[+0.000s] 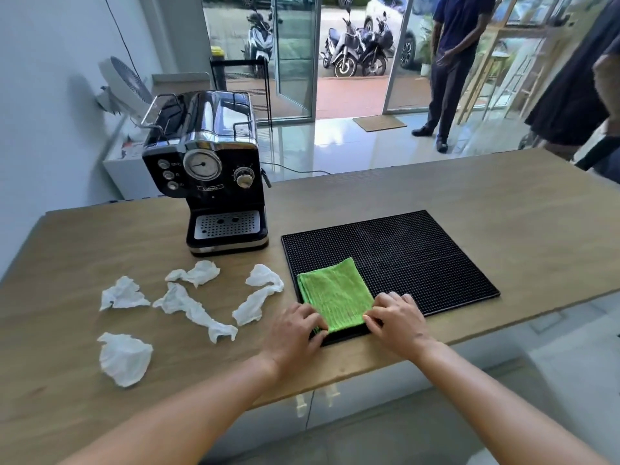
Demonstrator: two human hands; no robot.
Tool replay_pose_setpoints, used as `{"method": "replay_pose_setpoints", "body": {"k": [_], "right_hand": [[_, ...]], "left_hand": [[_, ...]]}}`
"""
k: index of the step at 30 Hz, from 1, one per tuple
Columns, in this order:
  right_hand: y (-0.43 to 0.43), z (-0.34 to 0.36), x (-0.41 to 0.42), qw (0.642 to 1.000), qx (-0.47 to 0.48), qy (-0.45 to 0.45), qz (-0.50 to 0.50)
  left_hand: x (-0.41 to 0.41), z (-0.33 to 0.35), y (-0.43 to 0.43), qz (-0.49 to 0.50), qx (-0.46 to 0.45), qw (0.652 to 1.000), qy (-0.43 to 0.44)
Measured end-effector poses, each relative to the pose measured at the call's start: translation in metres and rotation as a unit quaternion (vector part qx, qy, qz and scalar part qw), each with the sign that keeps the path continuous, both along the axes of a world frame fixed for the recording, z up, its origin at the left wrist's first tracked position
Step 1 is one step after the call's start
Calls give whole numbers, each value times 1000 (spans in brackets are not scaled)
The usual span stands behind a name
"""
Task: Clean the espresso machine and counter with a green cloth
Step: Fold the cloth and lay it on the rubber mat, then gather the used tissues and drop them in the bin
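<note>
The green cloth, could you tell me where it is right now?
Folded on the black mat's near-left corner, the green cloth sits right of the tissues.

Five crumpled tissues (124, 359), one cloth (336, 293), one mat (419, 250).

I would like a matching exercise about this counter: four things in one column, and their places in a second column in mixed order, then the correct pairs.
Things
1. green cloth
2. espresso machine
3. crumpled white tissues
4. black rubber mat

Places
A. scattered on the bare wood in front of the machine
B. flat on the counter, to the right of the machine
C. folded on the near left corner of the mat, under both hands
D. standing at the far left of the counter

Pairs: 1-C, 2-D, 3-A, 4-B. The left hand and right hand rest on the cloth's near edge.
</note>
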State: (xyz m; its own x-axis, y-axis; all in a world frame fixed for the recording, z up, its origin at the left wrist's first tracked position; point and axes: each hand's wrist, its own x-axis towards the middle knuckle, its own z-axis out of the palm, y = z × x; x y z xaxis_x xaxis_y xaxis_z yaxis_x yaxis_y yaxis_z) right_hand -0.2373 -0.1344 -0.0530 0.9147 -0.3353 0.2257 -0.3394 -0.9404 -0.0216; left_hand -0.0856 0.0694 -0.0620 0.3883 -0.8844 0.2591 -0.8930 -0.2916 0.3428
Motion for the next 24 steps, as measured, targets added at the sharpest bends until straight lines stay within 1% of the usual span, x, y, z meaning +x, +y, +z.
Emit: {"method": "replay_pose_setpoints", "body": {"k": [2,3,5,6,7,8,9,10,12,14,16,18,21,24], "right_hand": [[3,14,15,999,-20,-7,-28],[7,20,28,999,-8,-17,-38],[21,34,59,998,37,-43,-32],[30,40,74,996,78,-39,-20],[39,45,87,991,130,-12,-15],[52,49,103,984,176,30,-6],[63,51,115,976,205,77,-1],[76,51,130,969,214,121,7],[97,49,152,962,215,168,21],[116,44,169,958,214,189,35],[125,36,179,959,193,205,44],[133,26,188,963,164,206,61],[132,14,197,968,161,169,88],[130,14,209,968,166,161,97]], "left_hand": [[1,11,1,9,6,1000,26],[4,15,6,25,-1,999,36],[18,21,20,71,-23,997,38],[28,23,28,99,-35,994,24],[38,24,34,128,-35,991,4],[51,26,45,167,-15,986,-7],[61,29,54,208,28,978,0],[74,31,67,253,87,963,19],[94,34,89,317,191,926,71],[106,31,113,339,243,903,104],[106,25,129,319,268,902,117],[100,19,142,307,246,911,122],[94,15,148,301,144,936,109],[90,16,149,294,80,945,121]]}}
